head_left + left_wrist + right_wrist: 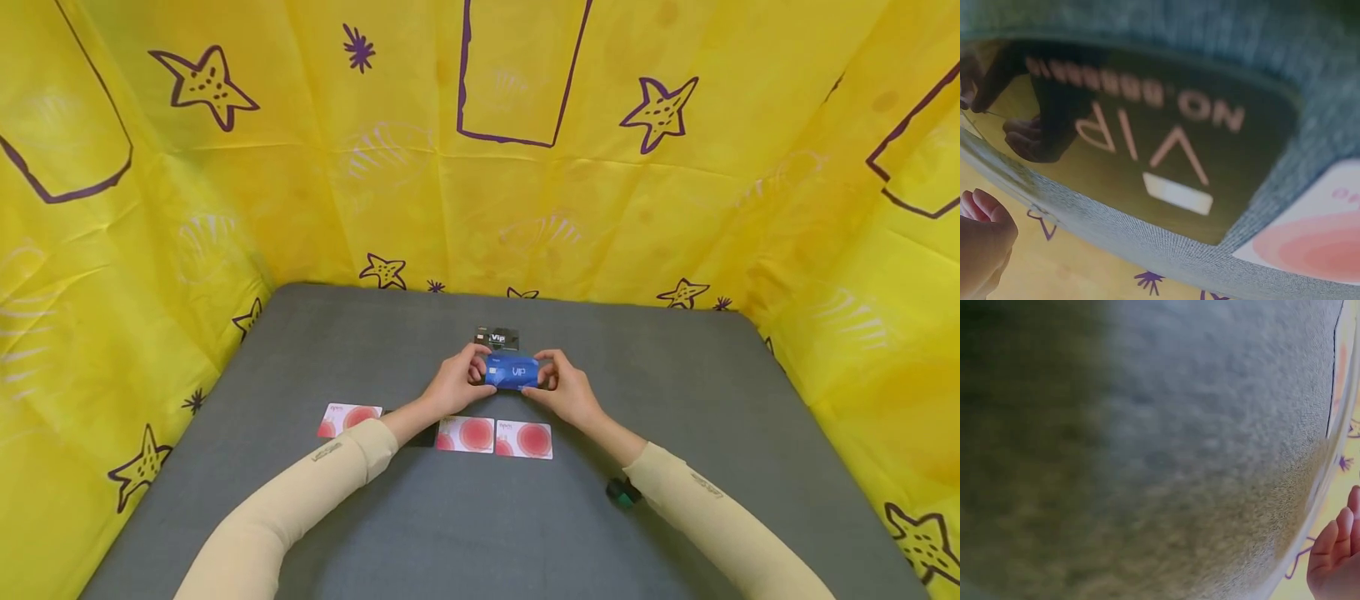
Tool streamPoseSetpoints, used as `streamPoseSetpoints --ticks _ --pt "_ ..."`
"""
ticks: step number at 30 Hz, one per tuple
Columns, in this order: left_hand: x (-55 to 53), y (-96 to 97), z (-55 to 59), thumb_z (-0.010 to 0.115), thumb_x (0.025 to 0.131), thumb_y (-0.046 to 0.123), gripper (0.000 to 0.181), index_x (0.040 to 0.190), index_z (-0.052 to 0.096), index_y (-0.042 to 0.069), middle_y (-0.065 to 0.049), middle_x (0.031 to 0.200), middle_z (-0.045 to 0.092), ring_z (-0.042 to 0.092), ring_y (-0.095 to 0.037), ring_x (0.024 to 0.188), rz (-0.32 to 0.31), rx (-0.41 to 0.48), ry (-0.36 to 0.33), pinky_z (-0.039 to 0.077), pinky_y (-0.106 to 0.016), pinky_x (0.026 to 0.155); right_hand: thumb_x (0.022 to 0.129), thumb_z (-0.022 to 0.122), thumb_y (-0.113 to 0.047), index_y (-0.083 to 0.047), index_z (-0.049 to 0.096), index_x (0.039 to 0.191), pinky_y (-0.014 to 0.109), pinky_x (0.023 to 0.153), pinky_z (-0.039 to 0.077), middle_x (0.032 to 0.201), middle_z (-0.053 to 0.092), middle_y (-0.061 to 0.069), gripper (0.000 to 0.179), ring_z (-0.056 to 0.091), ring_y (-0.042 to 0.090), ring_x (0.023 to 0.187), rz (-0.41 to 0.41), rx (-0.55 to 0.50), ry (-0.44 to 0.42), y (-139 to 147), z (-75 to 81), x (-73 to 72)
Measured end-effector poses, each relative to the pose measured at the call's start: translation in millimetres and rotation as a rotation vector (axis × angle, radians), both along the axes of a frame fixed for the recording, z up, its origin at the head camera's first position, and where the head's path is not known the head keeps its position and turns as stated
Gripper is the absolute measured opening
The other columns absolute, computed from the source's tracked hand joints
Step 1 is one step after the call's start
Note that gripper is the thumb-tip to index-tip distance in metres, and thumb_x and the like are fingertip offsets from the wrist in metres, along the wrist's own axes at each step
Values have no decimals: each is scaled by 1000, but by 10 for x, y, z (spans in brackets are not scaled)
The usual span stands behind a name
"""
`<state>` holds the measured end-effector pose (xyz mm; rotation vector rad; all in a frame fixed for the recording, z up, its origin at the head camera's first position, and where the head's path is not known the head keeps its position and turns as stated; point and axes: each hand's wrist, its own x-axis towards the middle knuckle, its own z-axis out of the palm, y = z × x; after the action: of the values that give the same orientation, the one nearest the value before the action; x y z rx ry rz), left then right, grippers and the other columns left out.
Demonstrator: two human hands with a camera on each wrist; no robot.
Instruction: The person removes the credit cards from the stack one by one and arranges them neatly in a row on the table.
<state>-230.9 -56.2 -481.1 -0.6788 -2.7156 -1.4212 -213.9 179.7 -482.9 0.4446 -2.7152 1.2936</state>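
Observation:
Both hands hold a blue VIP card [513, 372] by its short ends, facing the head camera. My left hand [456, 383] pinches its left end between thumb and fingers. At the right end, my right hand [570, 393] pinches it the same way. Just beyond the blue card lies a black Vip card [501, 336], its lower edge partly hidden. Below the left wrist is a dark VIP card [1129, 137], mostly covered by the forearm in the head view and reflecting a hand in the left wrist view.
White-and-pink cards lie in a row with the dark card: one at the left [351, 415], one in the middle [466, 434] and one at the right [523, 439]. They rest on a grey cloth-covered table [480, 525]. Yellow patterned curtains [510, 217] surround it.

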Motion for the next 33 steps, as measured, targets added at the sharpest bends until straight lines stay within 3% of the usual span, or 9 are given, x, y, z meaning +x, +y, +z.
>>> streamPoseSetpoints --ticks 12,19,27,33 --pt "161 14 20 82 76 4 56 123 51 5 -5 89 57 53 -17 78 -66 46 -4 46 -26 72 76 86 -20 -11 53 121 26 59 37 80 59 1 56 47 17 67 0 17 -25 82 -6 151" --pt "260 47 20 81 78 6 56 125 51 6 -1 91 57 52 -13 80 -85 10 -38 46 -25 73 75 86 -20 -11 54 120 25 59 37 80 60 2 56 48 17 67 15 25 -21 159 -17 257" --pt "359 108 30 81 78 6 55 124 51 4 -2 92 59 54 -14 81 -143 -15 2 47 -25 75 74 87 -20 -11 55 120 25 61 37 80 61 2 56 49 17 69 22 38 -10 269 19 397" --pt "425 159 54 82 78 6 55 124 51 3 -3 92 59 54 -14 81 -169 -15 -21 48 -26 75 74 87 -21 -11 56 119 25 61 37 80 61 -1 56 49 15 69 32 46 2 340 12 488"
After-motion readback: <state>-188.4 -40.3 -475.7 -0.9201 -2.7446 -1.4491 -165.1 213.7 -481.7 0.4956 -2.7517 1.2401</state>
